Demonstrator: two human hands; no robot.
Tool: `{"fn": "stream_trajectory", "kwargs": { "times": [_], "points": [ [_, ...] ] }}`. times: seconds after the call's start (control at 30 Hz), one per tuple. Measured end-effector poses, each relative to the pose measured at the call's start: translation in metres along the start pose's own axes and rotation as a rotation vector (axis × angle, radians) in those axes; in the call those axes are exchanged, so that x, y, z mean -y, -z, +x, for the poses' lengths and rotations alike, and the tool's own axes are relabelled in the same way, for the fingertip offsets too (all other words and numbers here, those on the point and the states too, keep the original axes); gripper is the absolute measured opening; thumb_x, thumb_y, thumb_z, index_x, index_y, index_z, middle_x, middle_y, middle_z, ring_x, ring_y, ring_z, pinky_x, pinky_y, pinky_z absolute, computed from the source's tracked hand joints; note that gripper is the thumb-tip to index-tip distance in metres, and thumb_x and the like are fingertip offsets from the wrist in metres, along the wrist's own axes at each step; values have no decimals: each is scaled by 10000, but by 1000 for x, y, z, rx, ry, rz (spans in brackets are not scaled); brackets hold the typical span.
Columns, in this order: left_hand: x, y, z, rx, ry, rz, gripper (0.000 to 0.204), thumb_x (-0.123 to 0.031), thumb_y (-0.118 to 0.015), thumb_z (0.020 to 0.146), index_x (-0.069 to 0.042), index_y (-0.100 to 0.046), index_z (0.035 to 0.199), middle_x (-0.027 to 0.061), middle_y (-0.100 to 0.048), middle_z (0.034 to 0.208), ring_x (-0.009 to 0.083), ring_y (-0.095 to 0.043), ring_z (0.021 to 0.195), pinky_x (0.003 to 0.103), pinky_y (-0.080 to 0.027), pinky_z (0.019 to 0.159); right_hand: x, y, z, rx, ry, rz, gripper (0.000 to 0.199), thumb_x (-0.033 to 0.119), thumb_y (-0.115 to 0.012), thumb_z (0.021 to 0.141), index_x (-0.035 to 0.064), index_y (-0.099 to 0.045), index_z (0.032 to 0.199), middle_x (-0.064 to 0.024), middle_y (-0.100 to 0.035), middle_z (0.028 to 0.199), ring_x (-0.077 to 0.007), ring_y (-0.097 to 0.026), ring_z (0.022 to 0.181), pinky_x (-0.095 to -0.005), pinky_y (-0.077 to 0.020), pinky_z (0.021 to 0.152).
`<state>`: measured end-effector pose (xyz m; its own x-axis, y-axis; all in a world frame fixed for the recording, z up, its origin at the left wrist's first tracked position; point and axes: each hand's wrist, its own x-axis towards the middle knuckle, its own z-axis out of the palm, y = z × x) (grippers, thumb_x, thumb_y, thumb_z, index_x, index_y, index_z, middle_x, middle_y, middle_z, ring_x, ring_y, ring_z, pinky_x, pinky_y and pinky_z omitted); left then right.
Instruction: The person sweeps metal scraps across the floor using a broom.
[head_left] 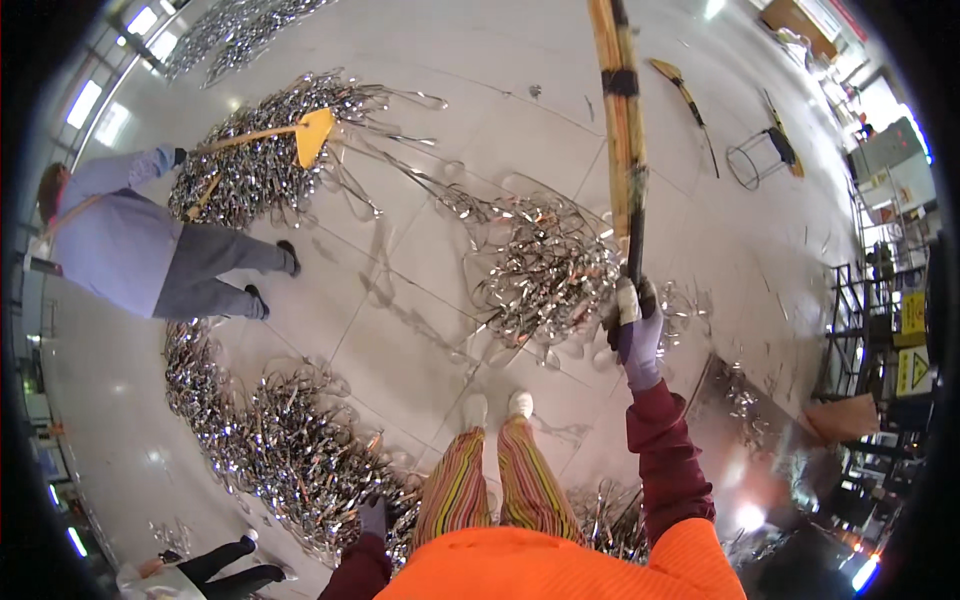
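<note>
My right hand (pixel 640 325), in a pale purple and dark glove, is closed round the lower end of a long yellow-brown wooden pole (pixel 626 150) with black bands. The pole rises away from me and leaves the view at the top, so its far end is hidden. Just left of this hand, a pile of tangled shiny metal strips (pixel 550 265) lies on the floor. My left hand (pixel 373 515), also gloved, hangs low beside my striped trousers. It is near a larger strip pile (pixel 300 450), and its fingers are too unclear to read.
At the left a co-worker (pixel 130 240) holds a tool with a yellow triangular head (pixel 314 137) over another strip heap (pixel 250 160). Another person (pixel 215 570) shows at lower left. A stool (pixel 765 155) and long-handled tool (pixel 685 95) lie far right; metal racks (pixel 845 310) line the right.
</note>
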<state>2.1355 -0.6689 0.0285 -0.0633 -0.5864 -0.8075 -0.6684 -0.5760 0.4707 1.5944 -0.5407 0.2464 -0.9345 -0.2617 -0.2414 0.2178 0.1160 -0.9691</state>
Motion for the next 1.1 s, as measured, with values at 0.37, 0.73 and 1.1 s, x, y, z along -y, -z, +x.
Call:
{"fn": "stream_trajectory", "kwargs": {
  "times": [0.37,0.73,1.1],
  "points": [
    [55,94,-31,19,481,-300,260,-258,-450,775,-15,-483,862,69,-487,550,141,-463,414,247,-383,373,-95,-247,224,130,218,225,291,225,-462,782,38,-408,999,23,-410,520,-32,-353,383,-166,-267,342],
    [3,19,-41,17,697,-165,281,-252,-407,782,-64,-455,986,117,-528,692,172,-502,478,275,-438,425,-466,-45,113,666,-301,-1474,318,113,-538,636,-37,-444,900,-206,-539,712,-341,-528,677,-397,-426,601],
    [-32,33,-41,-71,461,-414,160,-160,-462,753,-60,-489,876,70,-492,591,149,-443,432,264,-401,390,-235,-45,-14,506,-629,-956,474,492,-388,720,63,-498,889,-156,-551,653,-292,-541,662,-382,-398,608]
  ]
}}
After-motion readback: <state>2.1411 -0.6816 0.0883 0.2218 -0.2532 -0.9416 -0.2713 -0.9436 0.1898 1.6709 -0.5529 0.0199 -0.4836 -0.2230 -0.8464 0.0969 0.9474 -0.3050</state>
